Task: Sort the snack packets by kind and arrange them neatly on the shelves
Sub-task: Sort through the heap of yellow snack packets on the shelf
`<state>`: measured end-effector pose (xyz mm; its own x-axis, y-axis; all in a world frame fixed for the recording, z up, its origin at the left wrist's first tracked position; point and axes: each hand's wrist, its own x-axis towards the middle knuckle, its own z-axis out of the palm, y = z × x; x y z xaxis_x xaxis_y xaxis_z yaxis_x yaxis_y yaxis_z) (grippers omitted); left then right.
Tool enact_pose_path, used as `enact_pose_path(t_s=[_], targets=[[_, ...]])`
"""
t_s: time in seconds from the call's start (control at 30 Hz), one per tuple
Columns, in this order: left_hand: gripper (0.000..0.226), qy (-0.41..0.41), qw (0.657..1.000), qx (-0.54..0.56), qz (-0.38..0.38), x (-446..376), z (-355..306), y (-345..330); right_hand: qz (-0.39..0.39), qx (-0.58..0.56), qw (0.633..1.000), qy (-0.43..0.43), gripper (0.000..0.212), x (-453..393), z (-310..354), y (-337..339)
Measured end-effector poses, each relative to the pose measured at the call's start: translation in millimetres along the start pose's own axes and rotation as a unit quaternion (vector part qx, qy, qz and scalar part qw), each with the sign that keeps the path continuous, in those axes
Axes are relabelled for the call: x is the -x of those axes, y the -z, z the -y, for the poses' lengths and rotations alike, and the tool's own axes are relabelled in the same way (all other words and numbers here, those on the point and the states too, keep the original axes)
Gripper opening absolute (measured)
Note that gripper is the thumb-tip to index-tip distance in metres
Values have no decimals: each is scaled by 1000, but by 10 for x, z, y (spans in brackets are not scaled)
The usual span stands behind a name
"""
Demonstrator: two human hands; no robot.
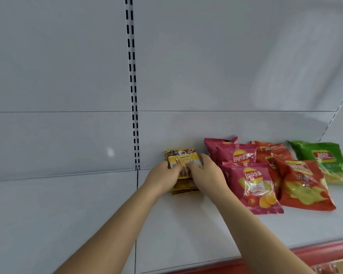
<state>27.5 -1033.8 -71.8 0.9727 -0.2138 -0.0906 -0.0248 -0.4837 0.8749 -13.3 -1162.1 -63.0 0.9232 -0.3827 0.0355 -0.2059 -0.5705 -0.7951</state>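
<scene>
Both hands, left [162,177] and right [204,173], clamped on yellow packets [181,158], frame centre, stacked on shelf [186,224]. Risk: stack toppling or sliding toward pink packets [251,186] upon release.

Yellow and brown packet [181,157], pink crisp bags [251,186], red bags [303,184], green bag [325,161], white shelf [186,234] edged in red

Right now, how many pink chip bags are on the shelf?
3 visible: rear pink bag against the back wall, middle pink bag overlapping it, front pink bag nearest the edge. More could be hidden underneath.
</scene>
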Motion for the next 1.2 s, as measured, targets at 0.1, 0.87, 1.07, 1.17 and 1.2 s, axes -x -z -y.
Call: enact_pose_path(t_s=[0.1,0.87,1.07,1.17,1.2], targets=[[24,-12,1000,4,4,-33,2,-17,9,23,1000,2,27,-70,12,-23],[61,-109,915,-322,-216,592,324,600,-53,323,913,242,55,353,294,-177],[67,-66,896,-367,-242,1119,626,1222,-6,319,905,281,68,936,800,-564],[68,-55,887,-369,-271,1481,853,1658,-1,320,896,308,70,1297,1114,-846],[68,-52,882,-375,-282,1608,943,1824,3,318,894,315,70,1430,1229,-960]])
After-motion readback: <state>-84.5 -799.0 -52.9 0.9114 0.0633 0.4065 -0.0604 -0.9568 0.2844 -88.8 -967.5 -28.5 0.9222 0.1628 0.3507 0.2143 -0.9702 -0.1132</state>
